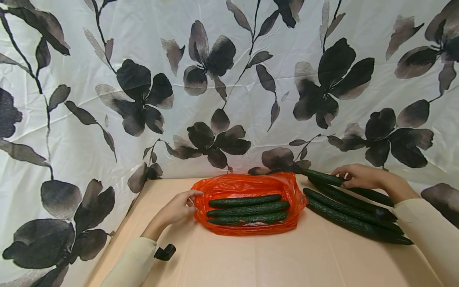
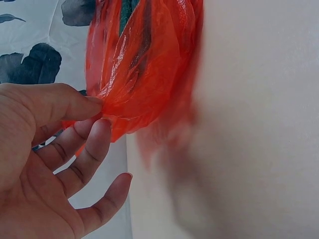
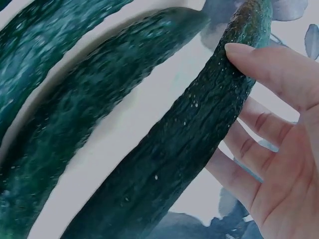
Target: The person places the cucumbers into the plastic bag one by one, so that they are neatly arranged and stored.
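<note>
A thin, crinkled orange plastic bag lies open on a pale beige tabletop, and three long dark green cucumbers are seen lying side by side inside it. The bag's left rim is pinched between the thumb and forefinger of the left hand, as the left wrist view confirms, with the other fingers loosely spread. To the right of the bag, a loose group of long dark green cucumbers rests on the table, apart from the bag. The rearmost cucumber of that group is being taken up by the right hand: the thumb is laid on top and the fingers are curled beneath it. The step in hand is judged to be the loading of cucumbers into the bag. For the next move, the gripped cucumber would need to be lifted clear of its neighbours and carried left over the bag's mouth, while the rim is held open.
</note>
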